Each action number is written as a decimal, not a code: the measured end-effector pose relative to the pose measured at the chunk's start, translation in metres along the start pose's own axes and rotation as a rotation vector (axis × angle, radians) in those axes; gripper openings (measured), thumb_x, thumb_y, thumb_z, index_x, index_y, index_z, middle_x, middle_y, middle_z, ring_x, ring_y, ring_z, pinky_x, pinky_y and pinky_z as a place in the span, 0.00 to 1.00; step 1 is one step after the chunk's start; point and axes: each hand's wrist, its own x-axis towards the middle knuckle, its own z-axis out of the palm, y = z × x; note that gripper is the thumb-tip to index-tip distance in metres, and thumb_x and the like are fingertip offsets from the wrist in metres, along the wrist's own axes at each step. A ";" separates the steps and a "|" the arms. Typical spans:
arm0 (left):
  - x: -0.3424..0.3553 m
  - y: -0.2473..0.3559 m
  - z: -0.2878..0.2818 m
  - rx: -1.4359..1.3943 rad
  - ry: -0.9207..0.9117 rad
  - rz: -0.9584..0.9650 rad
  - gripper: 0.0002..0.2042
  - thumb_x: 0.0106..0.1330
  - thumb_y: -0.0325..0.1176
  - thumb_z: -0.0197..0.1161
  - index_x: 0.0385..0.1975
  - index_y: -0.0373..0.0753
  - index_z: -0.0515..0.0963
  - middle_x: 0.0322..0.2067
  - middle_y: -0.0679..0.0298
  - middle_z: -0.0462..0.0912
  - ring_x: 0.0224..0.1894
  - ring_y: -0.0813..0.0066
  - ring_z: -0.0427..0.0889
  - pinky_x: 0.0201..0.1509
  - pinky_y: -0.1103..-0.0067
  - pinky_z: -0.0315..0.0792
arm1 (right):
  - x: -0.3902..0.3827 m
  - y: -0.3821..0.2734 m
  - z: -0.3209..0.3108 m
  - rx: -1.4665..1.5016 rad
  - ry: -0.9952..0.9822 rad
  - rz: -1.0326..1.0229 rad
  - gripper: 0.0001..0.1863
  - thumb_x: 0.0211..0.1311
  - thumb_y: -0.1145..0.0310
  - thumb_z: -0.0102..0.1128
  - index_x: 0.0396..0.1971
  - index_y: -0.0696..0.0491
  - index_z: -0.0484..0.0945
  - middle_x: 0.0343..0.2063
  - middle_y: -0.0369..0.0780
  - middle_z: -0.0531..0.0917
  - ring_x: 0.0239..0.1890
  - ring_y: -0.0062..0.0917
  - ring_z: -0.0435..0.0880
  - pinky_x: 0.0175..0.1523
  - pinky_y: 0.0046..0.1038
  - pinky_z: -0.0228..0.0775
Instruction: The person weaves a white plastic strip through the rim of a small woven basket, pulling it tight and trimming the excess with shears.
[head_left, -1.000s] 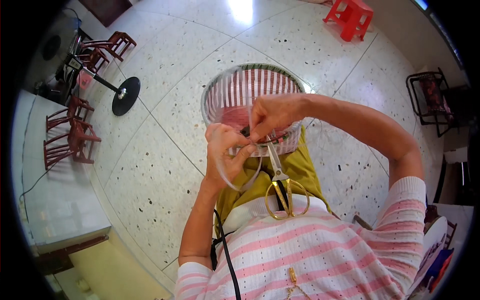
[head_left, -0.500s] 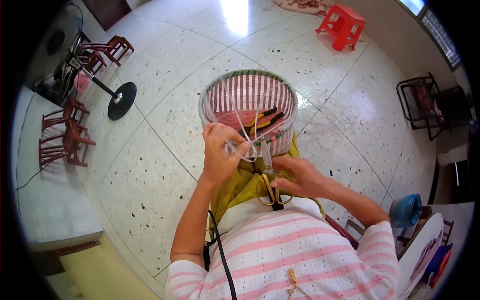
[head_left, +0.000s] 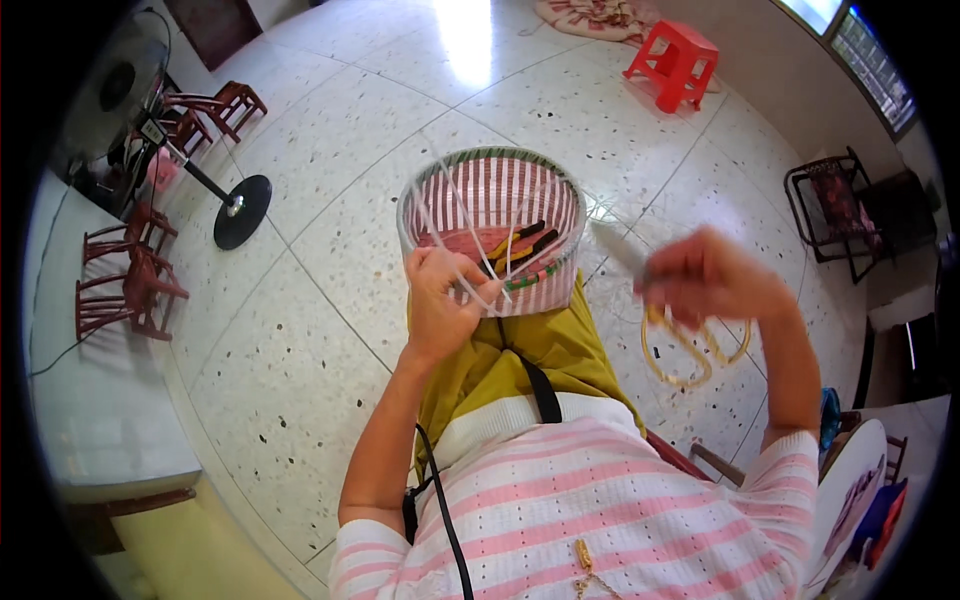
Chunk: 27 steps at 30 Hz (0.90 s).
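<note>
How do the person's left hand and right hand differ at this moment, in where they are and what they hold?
The left hand is at the near rim of the pink-and-white striped woven basket, pinching thin white weaving strips; the right hand is raised off to the side, apart from the basket, holding yellow-handled scissors. The left hand looks sharp; the right hand is blurred. Both are bare and closed around something.

The basket [head_left: 492, 205] has pink and white stripes with a green rim; the scissors [head_left: 690, 340] have yellow handles; the stool [head_left: 672, 62] is red.
</note>
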 end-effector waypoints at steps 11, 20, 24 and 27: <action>-0.017 0.019 -0.001 0.032 -0.014 -0.007 0.10 0.51 0.34 0.75 0.22 0.42 0.77 0.24 0.68 0.75 0.36 0.67 0.72 0.55 0.68 0.59 | 0.283 -0.027 -0.009 -0.636 -0.632 0.249 0.17 0.63 0.53 0.64 0.25 0.52 0.83 0.17 0.36 0.82 0.13 0.18 0.72 0.17 0.24 0.61; -0.012 0.024 0.004 0.062 -0.020 0.001 0.09 0.50 0.33 0.75 0.22 0.42 0.78 0.24 0.68 0.76 0.36 0.66 0.73 0.55 0.69 0.59 | 0.361 0.028 0.038 -0.530 -0.723 0.228 0.22 0.64 0.44 0.62 0.25 0.50 0.83 0.18 0.36 0.82 0.19 0.22 0.79 0.26 0.25 0.72; -0.011 0.017 0.004 0.031 0.020 0.015 0.09 0.50 0.32 0.74 0.21 0.42 0.78 0.24 0.68 0.78 0.35 0.66 0.73 0.55 0.70 0.59 | 0.336 0.042 0.047 -0.592 -0.416 -0.172 0.15 0.57 0.58 0.67 0.22 0.56 0.83 0.20 0.43 0.84 0.24 0.33 0.82 0.31 0.34 0.75; -0.007 0.014 0.001 0.024 0.009 0.014 0.09 0.50 0.32 0.74 0.21 0.42 0.78 0.25 0.68 0.78 0.35 0.66 0.73 0.53 0.70 0.60 | 0.278 0.025 0.031 -0.762 0.016 -0.499 0.06 0.55 0.70 0.63 0.27 0.57 0.83 0.24 0.48 0.83 0.30 0.42 0.83 0.38 0.36 0.75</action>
